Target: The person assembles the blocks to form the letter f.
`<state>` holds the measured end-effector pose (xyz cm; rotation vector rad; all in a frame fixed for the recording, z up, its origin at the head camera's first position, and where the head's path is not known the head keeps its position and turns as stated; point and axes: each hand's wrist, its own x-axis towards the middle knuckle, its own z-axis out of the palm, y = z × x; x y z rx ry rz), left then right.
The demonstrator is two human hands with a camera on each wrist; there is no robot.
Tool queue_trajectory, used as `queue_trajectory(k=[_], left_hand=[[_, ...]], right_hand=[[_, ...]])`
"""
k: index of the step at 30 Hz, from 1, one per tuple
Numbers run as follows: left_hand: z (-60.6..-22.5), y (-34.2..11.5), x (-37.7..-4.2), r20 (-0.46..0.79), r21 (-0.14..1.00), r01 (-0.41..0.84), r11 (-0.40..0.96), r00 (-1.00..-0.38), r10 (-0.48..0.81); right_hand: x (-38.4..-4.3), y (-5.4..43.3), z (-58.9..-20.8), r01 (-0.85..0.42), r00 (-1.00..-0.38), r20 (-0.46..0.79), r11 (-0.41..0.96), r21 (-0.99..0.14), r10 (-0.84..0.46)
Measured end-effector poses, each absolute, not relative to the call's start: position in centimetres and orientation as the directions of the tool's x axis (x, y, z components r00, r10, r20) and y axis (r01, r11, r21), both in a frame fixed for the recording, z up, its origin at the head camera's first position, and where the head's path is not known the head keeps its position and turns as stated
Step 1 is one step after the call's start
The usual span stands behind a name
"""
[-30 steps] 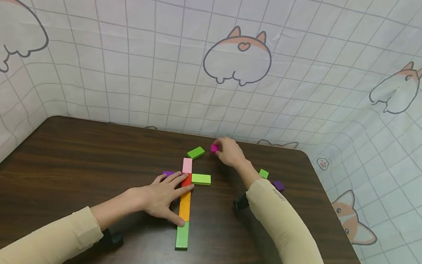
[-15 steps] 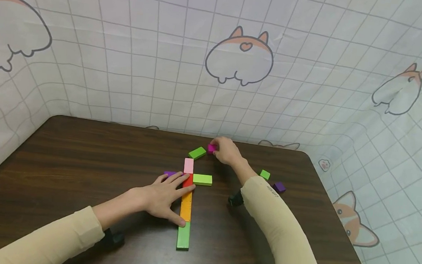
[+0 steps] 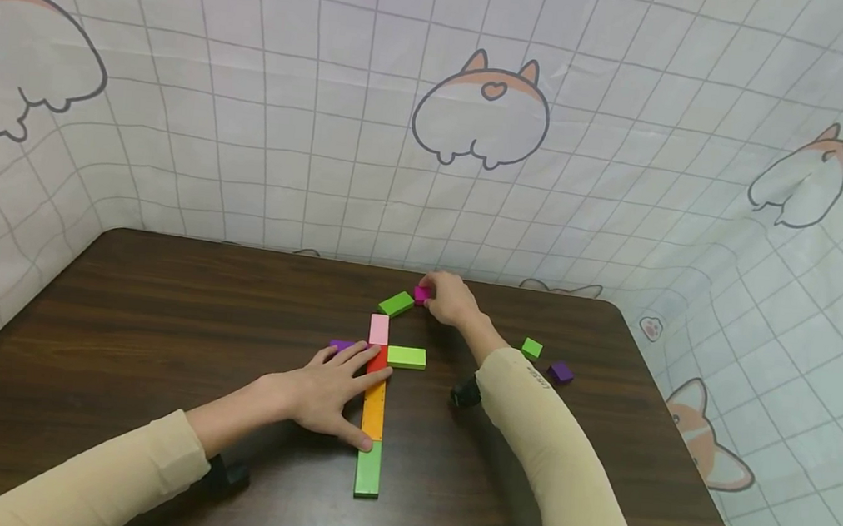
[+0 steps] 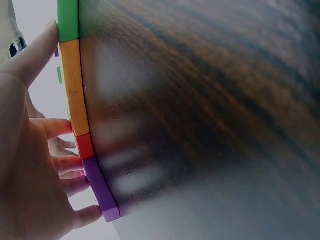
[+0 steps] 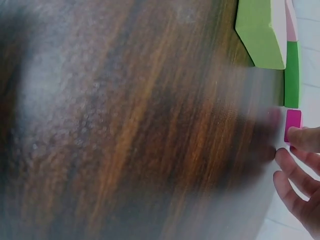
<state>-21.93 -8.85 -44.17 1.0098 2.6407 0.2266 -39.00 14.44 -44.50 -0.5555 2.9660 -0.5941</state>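
Observation:
My left hand (image 3: pixel 323 396) lies with fingers spread over a column of blocks. In that column are a pink block (image 3: pixel 379 329), a red block (image 3: pixel 379 356), an orange block (image 3: pixel 373 413) and a green block (image 3: pixel 368 471). A purple block (image 4: pixel 101 187) and a lime block (image 3: pixel 406 358) branch off to either side, the purple one partly covered by fingers in the head view. Farther back, my right hand (image 3: pixel 452 299) pinches a magenta block (image 3: pixel 421 296) between thumb and fingers. Close to its left, a tilted green block (image 3: pixel 396 304) lies near the pink block's corner.
Right of the right forearm lie a small green block (image 3: pixel 532 349) and a dark purple block (image 3: pixel 561 373). The dark wooden table (image 3: pixel 200 302) ends at a white grid-patterned curtain (image 3: pixel 287 159) behind and at the sides.
My right hand has slid the magenta block a little left, closer to the tilted green block. The left hand stays in place on the column; the head view has shifted slightly.

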Motion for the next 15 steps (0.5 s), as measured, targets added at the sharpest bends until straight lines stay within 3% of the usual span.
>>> queue_trajectory(k=[15], left_hand=[[-44.21,-8.85,-22.06,-0.215,0.245,0.633,0.735,-0.703,0.678]], right_hand=[[-39.16,14.20,-44.98,-0.324,-0.936,-0.002,0.864,-0.386,-0.352]])
